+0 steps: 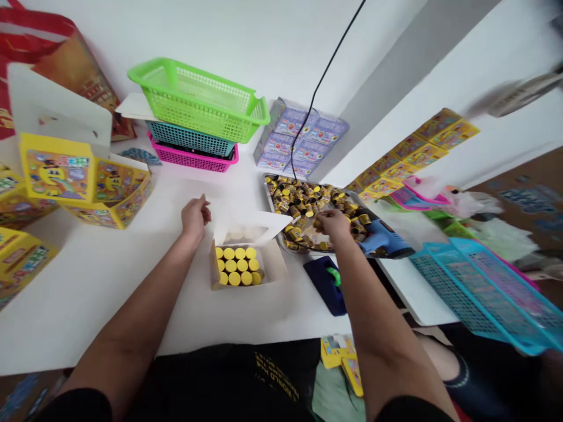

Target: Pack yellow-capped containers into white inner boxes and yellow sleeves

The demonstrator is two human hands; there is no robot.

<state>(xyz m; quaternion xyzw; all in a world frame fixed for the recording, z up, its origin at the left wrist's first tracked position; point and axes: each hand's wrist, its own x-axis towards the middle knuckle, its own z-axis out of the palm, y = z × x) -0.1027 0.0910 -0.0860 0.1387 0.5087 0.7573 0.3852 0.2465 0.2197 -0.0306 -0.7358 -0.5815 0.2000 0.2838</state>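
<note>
From here I see an open yellow printed box (57, 173) at far left. My left hand (196, 217), fingers loosely curled and holding nothing, hangs just beside a white carton (275, 264) packed with yellow-capped tubes (235, 266). My right hand (332, 224) dips into a metal tray (269, 196) heaped with loose capped tubes (299, 199); whether it grips one, I cannot tell.

An open carton (246, 275) of capped tubes (235, 266) sits on the table (97, 293). A metal tray (277, 237) lies behind it, to the right.

A white table (88, 305) carries open yellow cartons (57, 173), stacked plastic baskets (192, 140), a white box (273, 264) of yellow-capped tubes — and a metal tray (266, 190), heaped with what look like small capped pieces
</note>
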